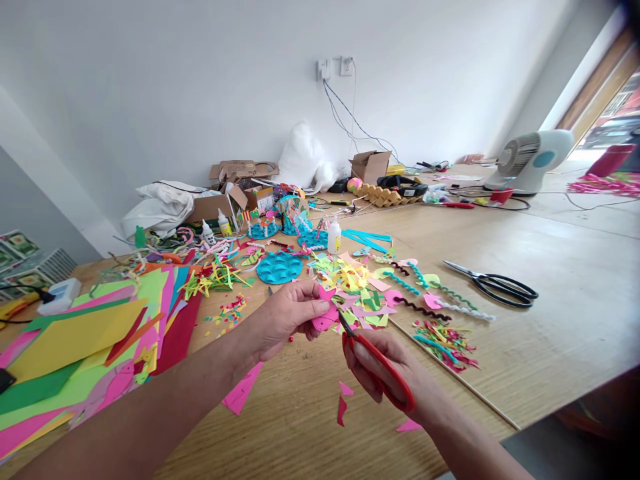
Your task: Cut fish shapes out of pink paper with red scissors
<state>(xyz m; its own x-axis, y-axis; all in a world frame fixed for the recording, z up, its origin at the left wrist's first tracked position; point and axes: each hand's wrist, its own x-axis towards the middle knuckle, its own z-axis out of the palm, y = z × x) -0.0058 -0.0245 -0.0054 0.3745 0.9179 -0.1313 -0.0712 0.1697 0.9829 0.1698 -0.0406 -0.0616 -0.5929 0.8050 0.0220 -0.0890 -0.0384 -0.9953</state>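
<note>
My left hand (290,317) pinches a small pink paper shape (326,313) above the wooden table (550,320). My right hand (385,370) is wrapped through the handles of red scissors (377,363), whose blades point up and left and meet the edge of the pink shape. Pink paper scraps (344,400) lie on the table just under my hands.
Stacked coloured paper sheets (75,347) lie at left. Cut scraps (355,280), pipe cleaners (440,307), teal paper discs (279,267) and glue bottles (334,237) fill the middle. Black scissors (500,287) lie at right, a white fan (530,160) and cardboard boxes (370,165) behind.
</note>
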